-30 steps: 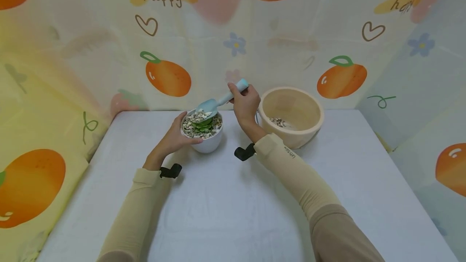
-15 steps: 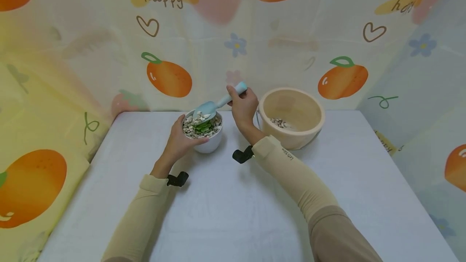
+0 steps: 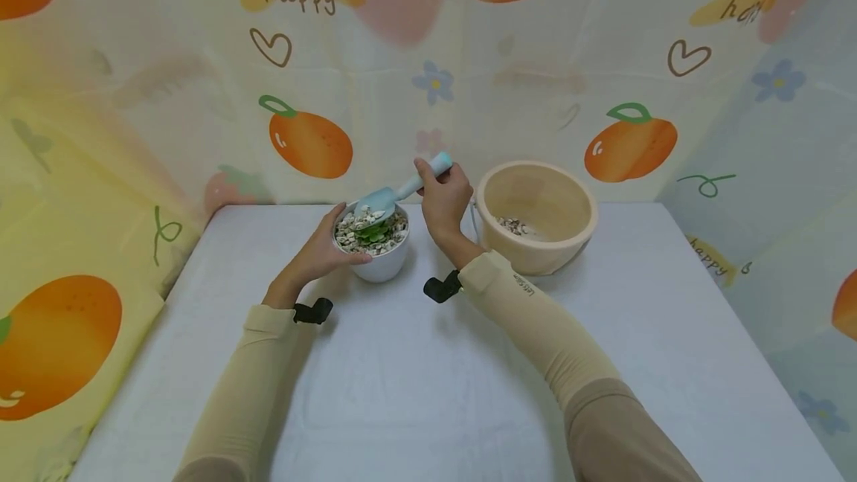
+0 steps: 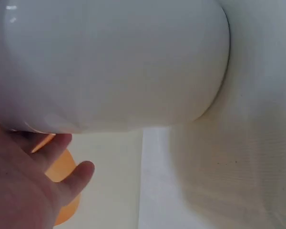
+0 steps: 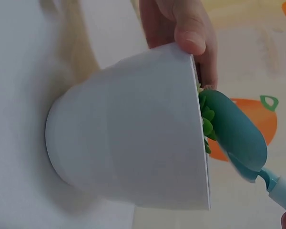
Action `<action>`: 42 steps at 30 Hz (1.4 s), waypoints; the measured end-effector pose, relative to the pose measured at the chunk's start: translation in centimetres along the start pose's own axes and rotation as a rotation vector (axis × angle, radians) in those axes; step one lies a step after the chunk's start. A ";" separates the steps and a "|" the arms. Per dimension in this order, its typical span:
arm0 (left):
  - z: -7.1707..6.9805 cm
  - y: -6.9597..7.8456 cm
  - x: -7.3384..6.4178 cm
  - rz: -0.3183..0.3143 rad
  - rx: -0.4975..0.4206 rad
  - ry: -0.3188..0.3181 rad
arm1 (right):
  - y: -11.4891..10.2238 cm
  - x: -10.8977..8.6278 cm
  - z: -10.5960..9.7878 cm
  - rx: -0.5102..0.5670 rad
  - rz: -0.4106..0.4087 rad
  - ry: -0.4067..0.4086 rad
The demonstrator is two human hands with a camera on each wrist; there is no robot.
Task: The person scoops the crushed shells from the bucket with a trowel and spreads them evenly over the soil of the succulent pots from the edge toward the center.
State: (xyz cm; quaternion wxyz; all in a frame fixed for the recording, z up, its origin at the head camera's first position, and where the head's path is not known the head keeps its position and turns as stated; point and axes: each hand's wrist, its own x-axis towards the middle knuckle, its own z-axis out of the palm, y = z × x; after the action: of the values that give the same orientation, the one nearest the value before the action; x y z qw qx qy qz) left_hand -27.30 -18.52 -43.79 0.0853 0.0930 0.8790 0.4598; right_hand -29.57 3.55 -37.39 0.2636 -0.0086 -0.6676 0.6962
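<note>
A white flower pot (image 3: 380,268) stands on the table, filled with pebbles (image 3: 348,233) around a green succulent (image 3: 373,233). My left hand (image 3: 320,250) grips the pot's left side, thumb along the near rim and fingers at the far rim. With its fingers curled round the handle, my right hand (image 3: 447,199) holds a light-blue trowel (image 3: 378,203). The trowel's blade lies over the pot's far side, tilted down, with pale pebbles at its tip. In the right wrist view the blade (image 5: 238,129) is just above the succulent's leaves (image 5: 207,125).
Right of my right hand stands a large beige basin (image 3: 535,250) with a few pebbles (image 3: 514,226) at its bottom. A white cloth covers the table (image 3: 415,393). Behind it hangs a backdrop (image 3: 509,110) printed with oranges.
My right hand and the trowel have shifted slightly left and down, the blade staying over the pot. My left wrist swung right, then back left, while that hand stayed on the pot.
</note>
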 end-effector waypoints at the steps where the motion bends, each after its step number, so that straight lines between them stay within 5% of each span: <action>1: 0.0 0.0 0.0 -0.001 -0.002 -0.002 | 0.0 0.0 0.0 -0.005 -0.005 0.003; 9: 1.5 0.4 -0.5 -0.006 -0.013 0.108 | -0.2 0.0 -0.1 -0.029 -0.064 0.019; 17: 3.5 1.8 -1.4 -0.068 0.109 0.278 | -0.6 0.3 -0.2 -0.086 -0.110 0.022; 21: 2.9 1.6 -1.4 -0.068 0.123 0.234 | -0.6 0.2 -0.2 -0.089 -0.095 0.017; 30: -0.1 -0.3 0.3 0.005 0.015 -0.027 | -0.2 -0.3 0.2 -0.075 -0.073 0.016; 35: 0.0 -0.6 0.6 -0.002 -0.010 -0.017 | 0.0 -0.6 0.4 -0.089 -0.097 0.000; 42: 1.4 -0.2 -0.5 -0.010 -0.007 0.105 | -0.1 -0.7 0.3 -0.076 -0.095 -0.018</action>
State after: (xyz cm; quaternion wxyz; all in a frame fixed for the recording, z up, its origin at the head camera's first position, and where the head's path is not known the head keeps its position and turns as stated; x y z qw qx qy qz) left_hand -26.51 -17.63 -44.74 0.0418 0.0643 0.8810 0.4668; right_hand -29.08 3.01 -37.49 0.2897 0.0195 -0.6956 0.6572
